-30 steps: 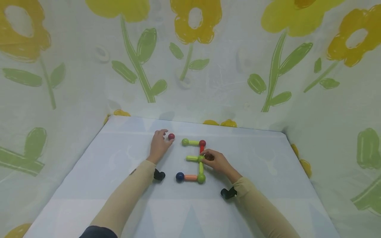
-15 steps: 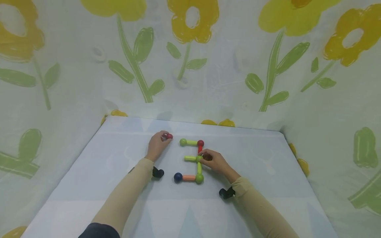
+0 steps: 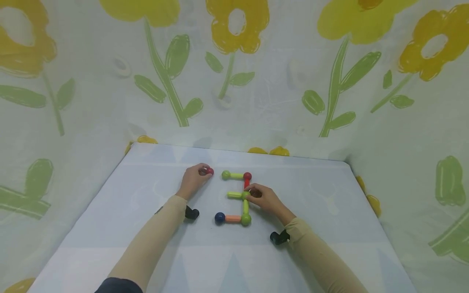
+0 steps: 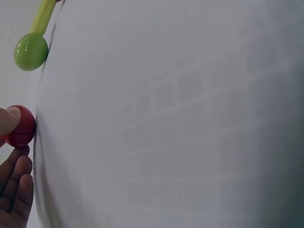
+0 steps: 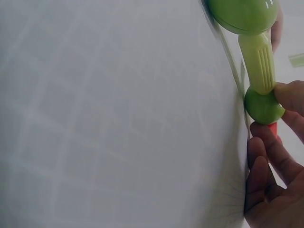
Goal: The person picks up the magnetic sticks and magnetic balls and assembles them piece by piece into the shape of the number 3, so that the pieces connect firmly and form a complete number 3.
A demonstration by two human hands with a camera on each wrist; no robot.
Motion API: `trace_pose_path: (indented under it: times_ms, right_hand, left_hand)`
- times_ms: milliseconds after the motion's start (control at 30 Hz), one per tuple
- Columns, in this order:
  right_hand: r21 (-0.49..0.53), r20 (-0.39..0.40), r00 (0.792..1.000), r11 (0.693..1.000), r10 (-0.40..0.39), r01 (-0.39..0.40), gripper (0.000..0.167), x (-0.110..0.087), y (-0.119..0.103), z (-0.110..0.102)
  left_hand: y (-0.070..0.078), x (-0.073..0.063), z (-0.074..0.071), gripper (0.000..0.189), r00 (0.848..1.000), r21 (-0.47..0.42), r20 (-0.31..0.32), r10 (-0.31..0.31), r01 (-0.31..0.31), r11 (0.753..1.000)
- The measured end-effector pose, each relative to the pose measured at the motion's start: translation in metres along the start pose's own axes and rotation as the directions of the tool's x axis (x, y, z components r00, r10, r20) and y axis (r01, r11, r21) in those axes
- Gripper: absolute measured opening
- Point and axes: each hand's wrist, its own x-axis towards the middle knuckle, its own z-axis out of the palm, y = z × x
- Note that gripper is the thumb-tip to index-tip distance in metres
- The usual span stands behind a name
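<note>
In the head view my left hand [image 3: 192,180] pinches a red ball [image 3: 210,171] between thumb and fingers, left of a shape made of balls and rods. The left wrist view shows the same red ball [image 4: 21,126] under the thumb. My right hand [image 3: 267,198] grips the green middle ball [image 3: 246,195] of that shape, thumb and fingers on either side of it. From this ball a yellow-green rod [image 3: 234,195] points left with a bare end. A red rod [image 3: 247,184] leads up to a red corner ball [image 3: 247,176]; another yellow-green rod [image 3: 246,207] leads down to a green corner ball [image 3: 246,219].
At the shape's top left sits a green ball [image 3: 226,175] on a yellow-green rod [image 3: 237,176]. At the bottom, an orange rod [image 3: 233,219] ends in a dark blue ball [image 3: 220,218]. A flowered cloth [image 3: 271,93] hangs behind the white table [image 3: 315,260].
The left thumb and fingers closed on the red ball, which has since moved slightly toward the person. The right hand stays at the green middle ball.
</note>
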Motion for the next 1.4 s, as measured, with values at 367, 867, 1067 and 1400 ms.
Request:
trace_pose_path:
  times_ms: [367,867,1067,1400]
  right_hand:
    - [-0.006,-0.007,1.000,1.000,-0.005,0.005,0.022,-0.001,0.002,-0.002]
    - [-0.002,0.003,1.000,1.000,-0.012,0.012,0.023,-0.001,0.002,-0.002]
    - [-0.001,0.017,1.000,1.000,-0.011,0.011,0.023,-0.001,0.002,-0.002]
    - [-0.004,0.027,0.999,0.999,-0.031,0.031,0.023,-0.001,0.001,-0.003]
  left_hand:
    - [0.000,-0.010,0.000,0.030,0.994,0.016,0.095,0.045,-0.046,0.999]
    - [0.004,-0.029,0.006,0.033,0.972,-0.027,0.226,0.058,-0.054,0.998]
    - [0.006,-0.038,0.010,0.029,0.966,-0.038,0.245,0.082,-0.075,0.996]
    - [0.022,-0.047,0.013,0.029,0.953,-0.032,0.283,0.110,-0.105,0.994]
